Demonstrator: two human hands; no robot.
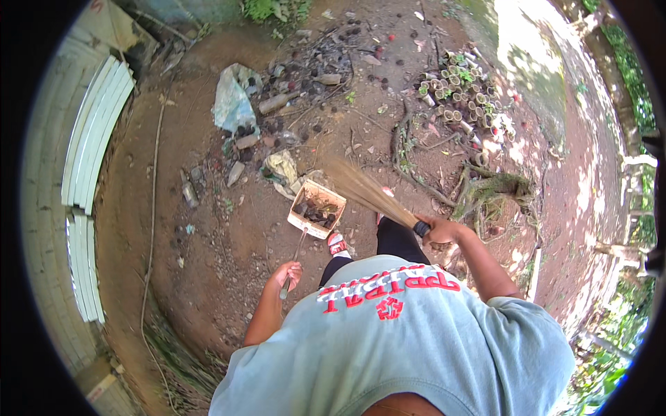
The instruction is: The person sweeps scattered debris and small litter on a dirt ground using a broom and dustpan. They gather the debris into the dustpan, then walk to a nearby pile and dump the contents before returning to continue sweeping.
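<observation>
My left hand [288, 274] is closed around the thin handle of a dustpan [306, 225]. The pan is a pale orange, box-shaped scoop in front of my feet, with dry leaves and dark debris [318, 209] inside. In my right hand [444, 231] is a soft-bristle broom [378, 196], gripped close to its black collar. Its bristles fan out to the left, their tips blurred near the pan's right side. A crumpled yellowish cloth or bag [281, 170] lies just beyond the pan.
Farther off, a white-green sack [236, 97] lies beside a littered heap with bottles [274, 102]. Small tube-like pots [472, 104] cluster at the far right. A tree stump [496, 187] with roots rises on the right. White corrugated sheets [97, 139] line the left.
</observation>
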